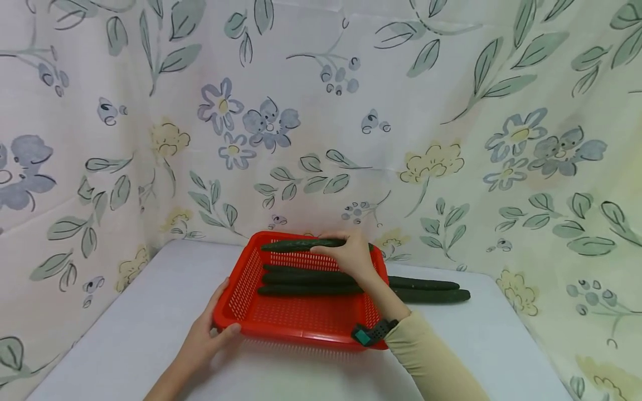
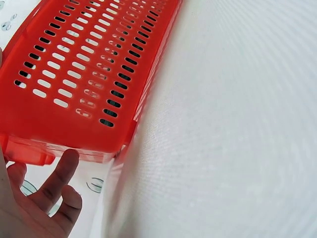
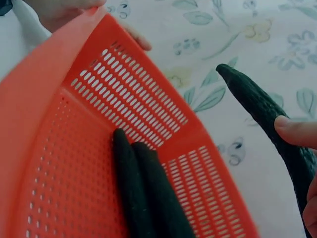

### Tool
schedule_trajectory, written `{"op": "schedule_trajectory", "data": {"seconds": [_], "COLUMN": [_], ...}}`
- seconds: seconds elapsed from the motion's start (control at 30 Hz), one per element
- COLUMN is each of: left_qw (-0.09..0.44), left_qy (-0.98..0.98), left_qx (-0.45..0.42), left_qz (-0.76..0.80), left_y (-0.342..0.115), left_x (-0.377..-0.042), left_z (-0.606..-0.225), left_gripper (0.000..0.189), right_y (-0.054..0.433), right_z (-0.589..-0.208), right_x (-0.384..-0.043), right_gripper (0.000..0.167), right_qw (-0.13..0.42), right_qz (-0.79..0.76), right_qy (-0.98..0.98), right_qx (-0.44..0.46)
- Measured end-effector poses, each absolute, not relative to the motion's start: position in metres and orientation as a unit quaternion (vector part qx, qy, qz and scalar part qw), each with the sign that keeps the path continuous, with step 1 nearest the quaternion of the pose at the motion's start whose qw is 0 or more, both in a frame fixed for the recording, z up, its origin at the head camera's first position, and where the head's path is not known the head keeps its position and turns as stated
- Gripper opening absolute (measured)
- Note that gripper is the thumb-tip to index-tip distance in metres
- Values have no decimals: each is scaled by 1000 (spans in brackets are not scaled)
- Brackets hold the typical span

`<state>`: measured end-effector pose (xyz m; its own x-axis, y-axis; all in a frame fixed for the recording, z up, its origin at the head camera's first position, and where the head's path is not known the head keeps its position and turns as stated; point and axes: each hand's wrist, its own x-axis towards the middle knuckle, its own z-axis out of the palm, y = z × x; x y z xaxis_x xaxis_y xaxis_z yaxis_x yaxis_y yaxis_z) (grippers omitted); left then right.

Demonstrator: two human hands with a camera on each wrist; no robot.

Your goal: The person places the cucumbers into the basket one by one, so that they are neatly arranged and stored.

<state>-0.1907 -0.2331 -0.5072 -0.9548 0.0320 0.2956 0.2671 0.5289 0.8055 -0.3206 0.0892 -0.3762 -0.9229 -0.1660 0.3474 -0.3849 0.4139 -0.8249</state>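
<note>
A red plastic basket with slotted walls stands on the table. My left hand grips its left end near the front corner, thumb on the rim and fingers along the outer wall, which the left wrist view shows from outside. Over the basket's far side, my right hand holds a dark green cucumber around its middle, lying nearly level. In the right wrist view this cucumber appears beyond the basket's rim, thumb pressed on its side. More cucumbers lie side by side on the basket floor, partly hidden by my right arm.
Two cucumbers lie on the white table just right of the basket, their left ends hidden behind it. A floral cloth hangs behind the table and along its sides. A dark watch is on my right wrist.
</note>
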Motion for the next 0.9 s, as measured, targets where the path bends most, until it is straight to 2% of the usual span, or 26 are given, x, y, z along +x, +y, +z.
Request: {"op": "schedule_trajectory", "data": {"seconds": [0.4, 0.73, 0.9], "left_qw": [133, 118, 128], "left_qy": [-864, -864, -861], "left_qx": [-100, -94, -101], "left_qz": [-475, -481, -481], "left_y": [-234, -233, -234], "left_x": [-191, -191, -192], "left_z": [-509, -509, -510], "left_gripper": [94, 94, 94], "right_y": [85, 80, 81], "right_z": [-402, -407, -410], "right_x": [-331, -328, -327], "right_gripper": [30, 32, 32], "right_qw": [53, 16, 11], "right_qz": [538, 524, 516], "right_qy": [-839, -852, -856], "right_qx": [55, 18, 22]}}
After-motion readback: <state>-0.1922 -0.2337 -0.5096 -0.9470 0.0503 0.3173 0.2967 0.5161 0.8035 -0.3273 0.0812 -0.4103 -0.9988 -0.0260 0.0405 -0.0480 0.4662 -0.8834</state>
